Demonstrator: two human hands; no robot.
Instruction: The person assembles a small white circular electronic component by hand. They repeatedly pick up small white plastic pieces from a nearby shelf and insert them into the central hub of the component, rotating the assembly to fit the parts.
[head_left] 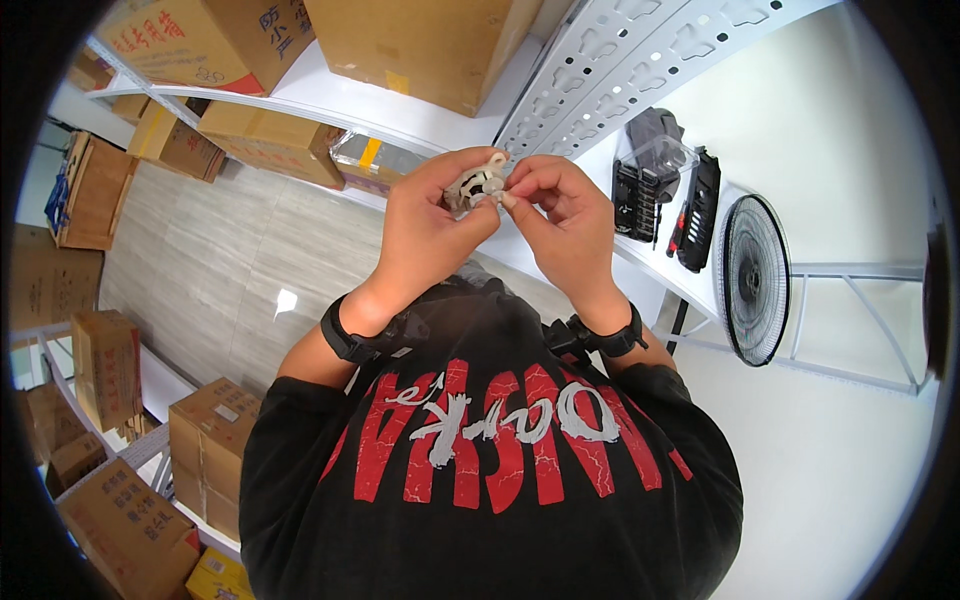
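In front of my chest, my left hand is closed around a small off-white plastic part. The part has a rounded tab at its top and a dark area in its middle; its exact kind cannot be made out. From the other side my right hand pinches the part's right edge between thumb and fingertips. Both thumbs come close together at its lower edge. My palms and fingers hide some of the part. A black strap is around each wrist.
Cardboard boxes fill white shelves ahead and left. A perforated metal shelf upright rises just beyond my hands. On a white surface at right lie a black tool set and a long black case, near a round black fan.
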